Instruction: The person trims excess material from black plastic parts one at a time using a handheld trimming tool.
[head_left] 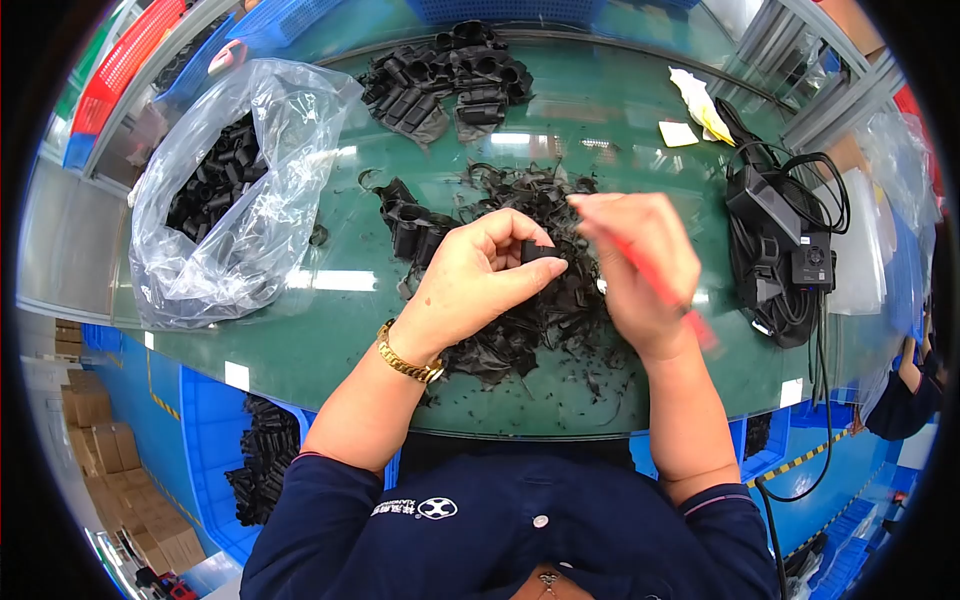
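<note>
Pinching a black part [537, 252] between their tips, left fingers [512, 226] face right fingers [640, 214] clasping a red tool [652, 272].

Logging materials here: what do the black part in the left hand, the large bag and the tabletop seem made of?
Black part: rubber or plastic, by its dark, low-sheen surface; too small to settle.
Bag: glossy plastic film, see-through and crinkled.
Tabletop: perhaps green vinyl or rubber, smooth, mirroring the lights.
</note>
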